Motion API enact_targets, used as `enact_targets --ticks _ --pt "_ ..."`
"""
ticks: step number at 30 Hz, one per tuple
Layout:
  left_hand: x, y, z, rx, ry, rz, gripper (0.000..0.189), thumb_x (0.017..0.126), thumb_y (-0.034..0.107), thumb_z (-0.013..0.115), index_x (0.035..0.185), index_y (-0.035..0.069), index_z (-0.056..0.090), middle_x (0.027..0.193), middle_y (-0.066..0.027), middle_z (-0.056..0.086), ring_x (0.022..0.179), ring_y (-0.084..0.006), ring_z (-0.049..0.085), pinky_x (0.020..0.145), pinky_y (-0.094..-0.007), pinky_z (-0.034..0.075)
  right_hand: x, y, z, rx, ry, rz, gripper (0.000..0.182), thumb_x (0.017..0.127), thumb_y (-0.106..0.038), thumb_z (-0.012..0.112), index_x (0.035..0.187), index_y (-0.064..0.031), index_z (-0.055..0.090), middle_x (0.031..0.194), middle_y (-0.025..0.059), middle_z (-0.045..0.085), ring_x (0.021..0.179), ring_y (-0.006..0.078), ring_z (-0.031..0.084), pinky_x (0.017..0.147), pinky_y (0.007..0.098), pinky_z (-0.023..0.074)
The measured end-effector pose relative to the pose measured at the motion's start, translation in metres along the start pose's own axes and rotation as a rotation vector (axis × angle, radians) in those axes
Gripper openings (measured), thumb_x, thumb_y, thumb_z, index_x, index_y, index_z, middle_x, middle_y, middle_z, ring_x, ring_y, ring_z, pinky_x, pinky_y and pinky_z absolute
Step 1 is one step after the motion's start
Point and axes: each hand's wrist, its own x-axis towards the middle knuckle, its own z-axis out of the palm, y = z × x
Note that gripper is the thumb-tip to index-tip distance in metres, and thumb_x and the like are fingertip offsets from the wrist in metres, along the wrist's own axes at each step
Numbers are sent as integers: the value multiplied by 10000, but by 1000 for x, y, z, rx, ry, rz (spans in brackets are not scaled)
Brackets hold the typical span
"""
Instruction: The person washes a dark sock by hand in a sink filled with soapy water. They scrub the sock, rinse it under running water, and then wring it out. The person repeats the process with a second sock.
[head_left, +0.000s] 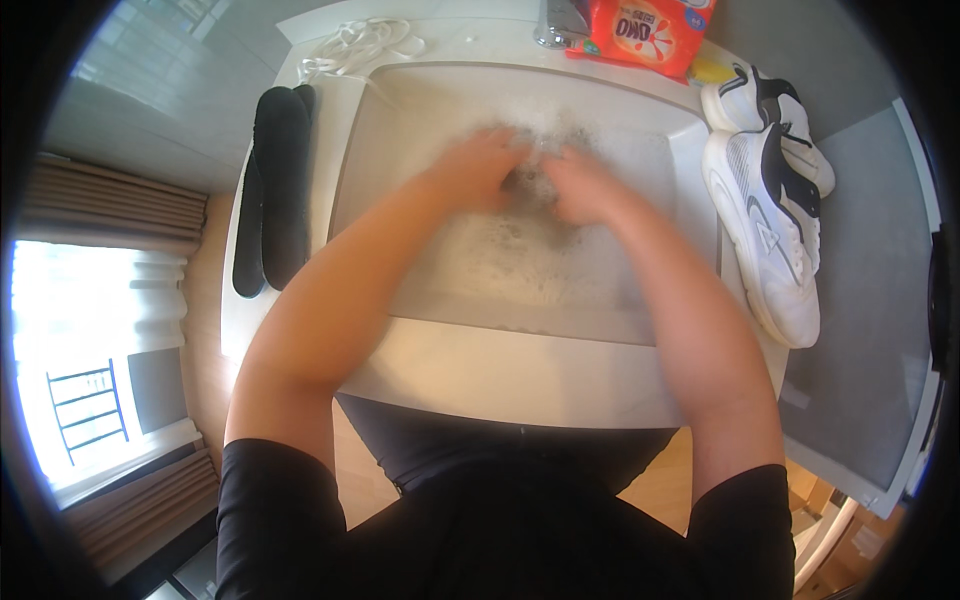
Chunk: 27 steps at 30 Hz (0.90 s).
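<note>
My left hand (487, 166) and my right hand (581, 184) are close together over the sudsy water in a rectangular washbasin (465, 315). Both hands are blurred, with fingers bent toward each other at the foam (536, 169). Whether either one grips something there is hidden by the blur and suds. A pair of white sneakers with black linings (757, 217) lies on the counter right of the basin. Two dark shoe insoles (285, 187) overlap at the left, and white shoelaces (364, 45) are heaped behind them.
A chrome faucet (561, 24) stands at the basin's back edge, beside an orange OMO detergent bag (645, 34). Something yellow (711, 72) sits between the bag and the sneakers. A grey glass panel (862, 300) borders the right side; the counter's front edge touches close to my body.
</note>
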Motion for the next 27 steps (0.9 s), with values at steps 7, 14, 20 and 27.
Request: enact_targets --ticks 7,14,20,27 --pt "4 -13 14 -165 -250 -1 540 782 -34 643 1315 3 565 1224 -295 647 1179 -433 617 968 -481 514 -2 -10 -9 71 -286 29 278 881 -169 656 1084 14 705 1063 244 728 1009 372 704 882 461 551" --pt "5 13 -12 -144 -131 -167 227 867 153 612 982 -32 677 1061 -268 675 1004 -440 653 826 -498 526 2 10 1 491 134 -100 207 942 -138 541 1024 -19 689 983 234 709 960 402 672 847 486 513" --pt "7 -27 -4 -387 410 -15 195 858 129 613 937 -49 614 939 -213 611 861 -407 609 778 -458 492 -9 4 -26 620 247 -107 409 742 24 562 1141 -53 607 981 191 688 924 377 639 809 437 499" --pt "9 -22 -10 -371 609 39 221 797 42 650 1012 -1 621 1046 -182 619 989 -384 615 844 -441 506 -3 13 -22 416 570 -297 429 751 -1 588 1176 -47 633 1186 169 635 1135 375 572 969 439 485"
